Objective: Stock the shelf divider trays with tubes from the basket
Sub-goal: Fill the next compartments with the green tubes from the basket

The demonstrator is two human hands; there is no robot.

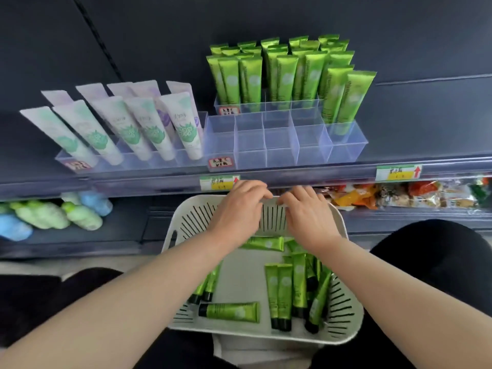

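risk: basket (239, 278), gripped at its far rim by curled left hand (239, 206) and right hand (306, 211), could tilt and spill the tubes (231, 312) lying loose inside it; basket white slotted plastic, tubes glossy green, soft, black-capped; clear rigid tray (282, 145) beyond basket, near cells empty.

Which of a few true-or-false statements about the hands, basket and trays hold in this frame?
1. The left hand and right hand both grip the far rim of the white slotted plastic basket. True.
2. That basket holds nothing. False: green plastic tubes with black caps lie in it.
3. The front clear plastic divider tray is full. False: only its right end holds upright green tubes.
4. White tubes stand in the clear left-hand tray. True.
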